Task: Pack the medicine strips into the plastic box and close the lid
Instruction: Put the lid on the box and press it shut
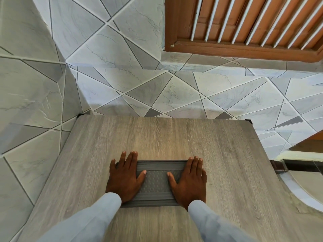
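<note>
A grey plastic box [155, 184] lies on the wooden table [174, 137] near its front edge, its ribbed, dotted lid down flat on top. My left hand [123, 177] rests palm down on the lid's left end with fingers spread. My right hand [189, 179] lies flat the same way on the right end. Both thumbs point inward over the dotted middle panel. No medicine strips show; the inside of the box is hidden by the lid.
The table stands in a corner of grey geometric-tiled walls [122, 81]. A brown wooden window frame with white bars [244, 32] is above right. Past the table's right edge are a dark ledge [279, 165] and a floor.
</note>
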Demonstrator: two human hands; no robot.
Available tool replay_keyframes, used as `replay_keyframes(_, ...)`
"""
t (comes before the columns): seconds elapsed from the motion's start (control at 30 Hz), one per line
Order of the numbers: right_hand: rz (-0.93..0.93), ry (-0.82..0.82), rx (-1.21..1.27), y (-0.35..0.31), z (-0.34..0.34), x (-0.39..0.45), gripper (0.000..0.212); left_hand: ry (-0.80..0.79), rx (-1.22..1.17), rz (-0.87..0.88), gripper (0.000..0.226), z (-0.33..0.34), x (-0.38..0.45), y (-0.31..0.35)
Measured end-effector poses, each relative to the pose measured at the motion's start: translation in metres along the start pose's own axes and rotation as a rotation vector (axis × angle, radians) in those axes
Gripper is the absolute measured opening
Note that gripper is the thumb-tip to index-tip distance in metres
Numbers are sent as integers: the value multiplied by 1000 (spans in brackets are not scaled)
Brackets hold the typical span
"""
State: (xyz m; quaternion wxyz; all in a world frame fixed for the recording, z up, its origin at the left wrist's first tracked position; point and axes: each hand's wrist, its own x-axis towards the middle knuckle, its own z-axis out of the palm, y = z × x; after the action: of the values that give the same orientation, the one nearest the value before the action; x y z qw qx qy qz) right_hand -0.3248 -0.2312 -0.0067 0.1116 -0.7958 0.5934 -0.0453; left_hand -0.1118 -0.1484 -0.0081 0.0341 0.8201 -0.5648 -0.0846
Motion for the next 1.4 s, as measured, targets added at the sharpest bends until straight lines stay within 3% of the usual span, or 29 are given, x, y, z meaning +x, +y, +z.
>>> replay_keyframes(0.37, 10, -72, 12, -1, -8, 0, 103, 25, -11, 26, 78, -3, 2, 0)
replay_keyframes(0.63, 19, -28, 33, -1, -4, 0, 99, 86, 40, 43, 68, -3, 3, 0)
replay_keyframes(1.07, -5, -49, 27, 0, -4, -1, 85, 56, 34, 71, 63, -1, 1, 0)
replay_keyframes(1.4, -147, -27, 4, 3, 2, 0, 69, 37, 33, 159, 50, -1, 0, 0)
